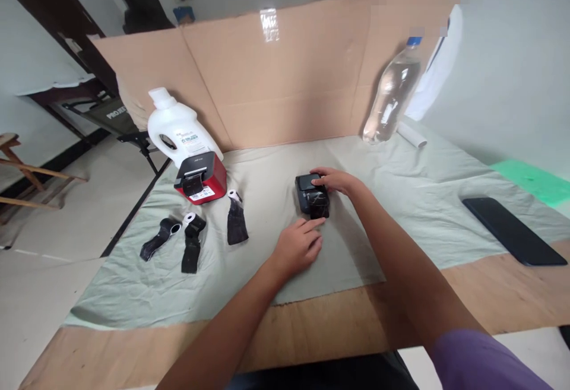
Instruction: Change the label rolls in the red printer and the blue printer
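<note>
A small black portable printer sits on the pale green cloth, with a glossy black strip hanging from its front. My right hand grips the printer from its right side, thumb on top and fingers around the far edge. Just in front of it, my left hand rests low over the cloth. Its index finger stretches to the strip's lower end while the other fingers curl loosely. To the left stands a red and black printer with a black strip at its front. Several small rolls with black strips lie near it.
Behind the red printer is a white jug. A clear bottle with a blue cap stands at the back right, beside a white tube. A phone lies at the right. A cardboard panel closes off the back.
</note>
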The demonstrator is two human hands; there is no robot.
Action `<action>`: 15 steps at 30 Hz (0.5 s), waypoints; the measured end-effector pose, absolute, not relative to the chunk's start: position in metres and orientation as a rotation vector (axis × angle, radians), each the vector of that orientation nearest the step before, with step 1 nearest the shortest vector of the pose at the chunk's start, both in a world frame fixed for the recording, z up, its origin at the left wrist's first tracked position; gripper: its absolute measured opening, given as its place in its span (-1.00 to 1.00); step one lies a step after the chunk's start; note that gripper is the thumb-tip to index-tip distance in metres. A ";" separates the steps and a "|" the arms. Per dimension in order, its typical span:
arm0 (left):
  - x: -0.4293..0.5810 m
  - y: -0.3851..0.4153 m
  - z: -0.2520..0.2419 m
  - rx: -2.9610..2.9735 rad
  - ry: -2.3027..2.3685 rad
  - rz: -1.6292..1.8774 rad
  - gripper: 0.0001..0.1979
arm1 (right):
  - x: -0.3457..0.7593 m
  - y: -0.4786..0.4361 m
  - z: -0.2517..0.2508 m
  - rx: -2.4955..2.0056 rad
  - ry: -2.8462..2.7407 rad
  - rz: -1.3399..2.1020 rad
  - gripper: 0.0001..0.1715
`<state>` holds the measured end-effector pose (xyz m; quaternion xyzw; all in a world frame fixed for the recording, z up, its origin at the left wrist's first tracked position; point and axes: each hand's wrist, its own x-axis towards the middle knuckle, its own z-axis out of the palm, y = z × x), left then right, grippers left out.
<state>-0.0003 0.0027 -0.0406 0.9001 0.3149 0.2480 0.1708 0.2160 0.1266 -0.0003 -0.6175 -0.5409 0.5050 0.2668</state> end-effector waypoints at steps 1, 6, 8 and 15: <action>-0.001 0.005 -0.040 2.465 0.917 0.800 -0.75 | 0.216 0.124 -0.002 -1.636 -1.463 1.350 -0.33; -0.002 0.051 -0.028 1.834 1.271 1.066 -0.84 | 0.219 0.109 -0.013 -1.427 -1.488 1.288 -0.27; 0.000 0.078 -0.021 1.608 1.368 0.983 -0.75 | 0.222 0.106 -0.013 -1.420 -1.497 1.328 -0.26; 0.008 0.124 -0.005 1.291 1.241 0.547 -0.31 | 0.229 0.108 -0.010 -1.433 -1.521 1.360 -0.16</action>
